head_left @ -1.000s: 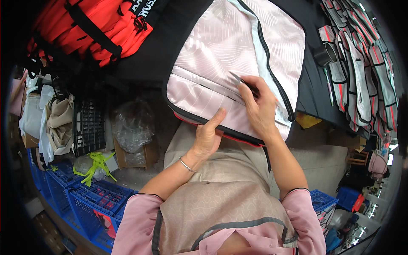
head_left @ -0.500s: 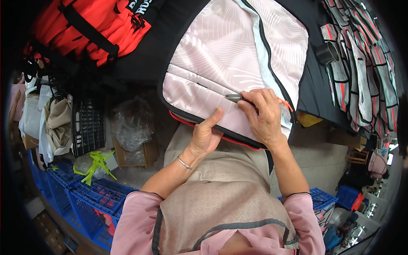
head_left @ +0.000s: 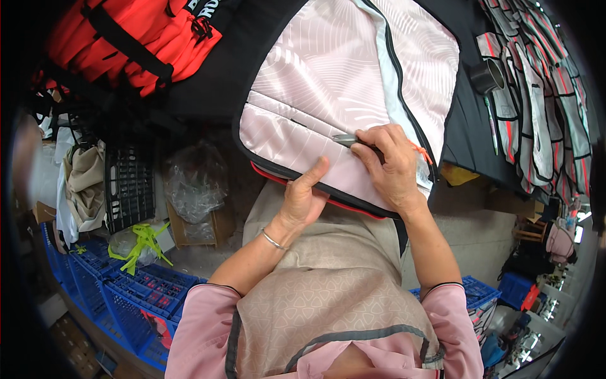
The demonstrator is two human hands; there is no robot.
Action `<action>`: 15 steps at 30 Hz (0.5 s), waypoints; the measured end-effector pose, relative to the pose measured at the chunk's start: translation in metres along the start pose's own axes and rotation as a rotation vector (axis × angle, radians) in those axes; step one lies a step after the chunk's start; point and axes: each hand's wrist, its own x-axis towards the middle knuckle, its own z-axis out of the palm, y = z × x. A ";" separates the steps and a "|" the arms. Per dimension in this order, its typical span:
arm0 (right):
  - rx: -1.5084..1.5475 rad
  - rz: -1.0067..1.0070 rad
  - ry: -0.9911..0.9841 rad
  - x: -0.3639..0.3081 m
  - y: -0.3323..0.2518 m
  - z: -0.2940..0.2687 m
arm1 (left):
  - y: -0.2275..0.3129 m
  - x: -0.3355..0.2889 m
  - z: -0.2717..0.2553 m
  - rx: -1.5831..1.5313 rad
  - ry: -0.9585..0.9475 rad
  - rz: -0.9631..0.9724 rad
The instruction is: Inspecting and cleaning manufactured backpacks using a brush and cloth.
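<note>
A pale pink backpack [head_left: 315,69] with a white line pattern and black edging lies across the table edge and my lap. Its long curved zipper [head_left: 404,88] is partly undone and bares a whitish lining; an orange pull [head_left: 420,151] hangs near the lower end. My left hand [head_left: 305,197] grips the near edge, thumb on top and fingers hidden underneath. In my right hand [head_left: 392,165] are small grey metal thread snips [head_left: 344,138], held by thumb and fingers. Their tips lie at the pocket seam [head_left: 297,121] on the panel.
Red bags with black straps [head_left: 139,50] are piled at the far left. Grey strips with red lines [head_left: 536,107] and a dark metal cup [head_left: 486,77] occupy the right of the black-covered table. Blue crates [head_left: 145,290] and a black basket [head_left: 129,189] stand at left.
My right hand and the snips have shifted slightly left and up along the pocket seam. The left hand keeps its hold. A blurred shape has appeared at the far left rim.
</note>
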 end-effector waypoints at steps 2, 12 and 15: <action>0.007 0.023 -0.051 0.001 0.002 0.000 | 0.002 0.000 -0.002 0.005 0.014 -0.040; -0.034 -0.008 0.026 -0.012 -0.005 -0.013 | 0.001 0.004 -0.006 -0.006 -0.072 -0.145; -0.150 -0.077 0.027 -0.010 -0.002 -0.011 | 0.005 0.004 -0.002 -0.004 -0.023 -0.137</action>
